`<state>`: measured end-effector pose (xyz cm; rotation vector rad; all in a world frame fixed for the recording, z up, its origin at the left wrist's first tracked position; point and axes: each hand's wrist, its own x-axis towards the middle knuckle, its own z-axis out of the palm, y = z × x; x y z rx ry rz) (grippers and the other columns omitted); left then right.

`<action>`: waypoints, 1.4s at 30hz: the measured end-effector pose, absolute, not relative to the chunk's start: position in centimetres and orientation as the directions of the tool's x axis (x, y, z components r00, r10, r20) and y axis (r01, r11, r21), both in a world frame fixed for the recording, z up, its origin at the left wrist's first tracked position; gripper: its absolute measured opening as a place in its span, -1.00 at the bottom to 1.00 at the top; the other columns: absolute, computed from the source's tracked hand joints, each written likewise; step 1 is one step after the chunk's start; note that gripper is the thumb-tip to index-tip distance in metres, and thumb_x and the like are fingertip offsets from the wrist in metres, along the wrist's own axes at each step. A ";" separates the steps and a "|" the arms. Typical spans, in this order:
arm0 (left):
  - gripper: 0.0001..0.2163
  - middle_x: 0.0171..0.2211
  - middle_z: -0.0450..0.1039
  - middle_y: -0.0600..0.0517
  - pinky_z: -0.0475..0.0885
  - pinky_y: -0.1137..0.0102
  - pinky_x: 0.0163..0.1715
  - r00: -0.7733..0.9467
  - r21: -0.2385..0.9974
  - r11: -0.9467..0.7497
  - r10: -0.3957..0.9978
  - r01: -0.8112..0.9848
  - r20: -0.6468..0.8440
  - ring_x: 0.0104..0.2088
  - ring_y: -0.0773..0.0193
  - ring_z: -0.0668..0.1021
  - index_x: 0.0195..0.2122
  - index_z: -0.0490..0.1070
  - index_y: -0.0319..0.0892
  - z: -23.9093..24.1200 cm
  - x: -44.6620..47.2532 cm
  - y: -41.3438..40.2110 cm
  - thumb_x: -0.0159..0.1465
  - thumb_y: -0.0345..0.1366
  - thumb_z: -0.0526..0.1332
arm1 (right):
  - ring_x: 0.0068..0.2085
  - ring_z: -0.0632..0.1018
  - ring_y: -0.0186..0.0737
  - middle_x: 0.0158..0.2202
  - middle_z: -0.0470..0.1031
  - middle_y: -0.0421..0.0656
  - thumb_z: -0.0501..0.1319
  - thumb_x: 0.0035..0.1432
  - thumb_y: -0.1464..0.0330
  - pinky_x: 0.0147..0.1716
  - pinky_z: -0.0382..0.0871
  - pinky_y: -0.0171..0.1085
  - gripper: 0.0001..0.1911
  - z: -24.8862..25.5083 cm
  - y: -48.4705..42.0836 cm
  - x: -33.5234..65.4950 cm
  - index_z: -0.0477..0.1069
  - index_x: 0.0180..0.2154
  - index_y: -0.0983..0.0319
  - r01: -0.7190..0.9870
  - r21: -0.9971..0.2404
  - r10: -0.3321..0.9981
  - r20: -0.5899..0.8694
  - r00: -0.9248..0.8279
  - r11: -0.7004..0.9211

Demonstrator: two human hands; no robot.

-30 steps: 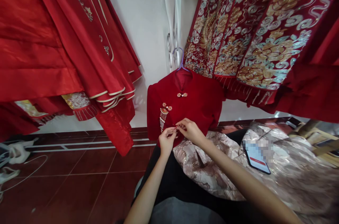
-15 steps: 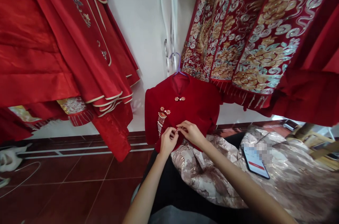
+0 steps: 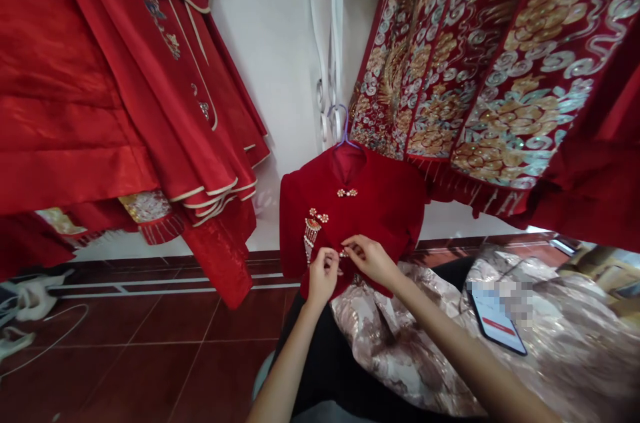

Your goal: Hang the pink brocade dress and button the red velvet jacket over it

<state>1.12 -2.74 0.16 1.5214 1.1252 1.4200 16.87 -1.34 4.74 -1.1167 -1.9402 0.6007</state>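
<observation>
A short red velvet jacket [image 3: 385, 203] hangs in front of me on a purple hanger [image 3: 345, 135]. A small beaded clasp [image 3: 343, 254] sits low on its front, between my two hands. My right hand [image 3: 373, 260] pinches the right end of this clasp. Curled at the clasp's left side is my left hand [image 3: 324, 275]; its fingers are closed, and what they hold is hidden. Higher up, another flower-shaped clasp [image 3: 347, 193] joins the collar opening. A beaded tassel ornament [image 3: 313, 233] hangs on the jacket's left side in view.
Red garments [image 3: 165, 76] hang at the left, and an embroidered red skirt [image 3: 505, 83] at the right. Shiny patterned fabric [image 3: 425, 336] drapes beside my lap, with a phone [image 3: 497, 323] on it. White shoes [image 3: 37, 296] and a thin cable stand on the tiled floor [image 3: 150, 370].
The view has shifted slightly, so everything appears a little lower and to the right. My left fingers have curled and sit slightly lower beside the clasp; my right hand stays at it.
</observation>
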 end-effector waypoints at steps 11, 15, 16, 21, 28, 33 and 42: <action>-0.81 -0.34 0.48 0.00 0.44 0.51 -0.50 0.096 0.951 -0.268 0.962 0.154 0.256 -0.42 0.35 0.52 -0.29 0.39 -0.17 3.4 -1.3 -2.3 0.11 -0.22 0.28 | -0.05 0.51 -0.24 -0.10 0.47 -0.08 0.14 0.19 0.17 -0.02 0.40 -0.21 -0.67 5.8 -2.4 16.3 0.33 -0.06 0.19 0.127 -0.969 0.924 0.156 -0.350 0.212; -0.81 -0.46 0.47 0.02 0.45 0.50 -0.48 0.176 0.962 -0.210 0.968 0.176 0.180 -0.44 0.33 0.53 -0.40 0.38 -0.19 4.0 -3.3 -0.7 0.08 -0.21 0.32 | 0.10 0.42 -0.21 0.02 0.42 -0.08 0.18 0.17 0.18 0.13 0.26 -0.13 -0.61 6.5 -2.9 15.8 0.33 0.03 0.12 -0.074 -0.997 0.905 0.028 -0.425 -0.004; -0.82 -0.46 0.48 0.02 0.45 0.49 -0.47 0.212 0.963 -0.200 0.964 0.178 0.161 -0.44 0.33 0.53 -0.41 0.39 -0.19 4.2 -3.7 -0.3 0.08 -0.22 0.32 | 0.11 0.41 -0.20 0.03 0.42 -0.08 0.18 0.17 0.19 0.13 0.25 -0.12 -0.61 6.5 -3.0 15.6 0.33 0.04 0.11 -0.105 -0.993 0.907 0.003 -0.420 -0.046; -0.90 -0.36 0.52 -0.02 0.48 0.47 -0.45 0.280 0.956 -0.215 0.947 0.197 0.156 -0.39 0.29 0.56 -0.35 0.45 -0.15 4.6 -4.0 0.8 0.15 -0.26 0.25 | 0.03 0.47 -0.18 -0.04 0.45 -0.07 0.20 0.16 0.21 0.06 0.33 -0.13 -0.63 5.2 -1.9 14.2 0.35 0.01 0.11 -0.082 -0.996 0.969 -0.009 -0.247 -0.031; -0.86 -0.29 0.53 -0.02 0.49 0.47 -0.44 0.228 0.954 -0.175 0.966 0.245 0.119 -0.31 0.25 0.57 -0.25 0.46 -0.10 4.5 -4.6 0.7 0.17 -0.25 0.22 | -0.11 0.49 -0.21 -0.18 0.42 -0.10 0.18 0.16 0.20 -0.12 0.42 -0.25 -0.68 4.4 0.0 11.7 0.35 -0.06 0.15 0.059 -0.998 0.995 0.023 -0.098 0.029; -0.81 -0.32 0.54 -0.05 0.48 0.46 -0.40 0.164 0.981 -0.040 0.986 0.190 0.009 -0.32 0.24 0.58 -0.27 0.46 -0.18 4.2 -4.5 0.4 0.16 -0.19 0.24 | -0.23 0.45 -0.31 -0.29 0.35 -0.18 0.27 0.07 0.22 -0.20 0.39 -0.34 -0.69 4.7 -0.7 11.9 0.34 -0.15 0.17 -0.067 -0.997 0.998 0.046 -0.040 0.043; -0.77 -0.31 0.52 -0.04 0.50 0.41 -0.36 0.121 0.994 0.032 0.992 0.105 -0.045 -0.33 0.26 0.56 -0.26 0.44 -0.21 3.3 -2.3 -2.1 0.13 -0.18 0.26 | -0.35 0.41 -0.34 -0.37 0.32 -0.21 0.21 0.12 0.18 -0.40 0.34 -0.38 -0.72 3.6 -2.4 13.4 0.34 -0.18 0.21 0.001 -1.000 0.999 0.021 -0.038 0.021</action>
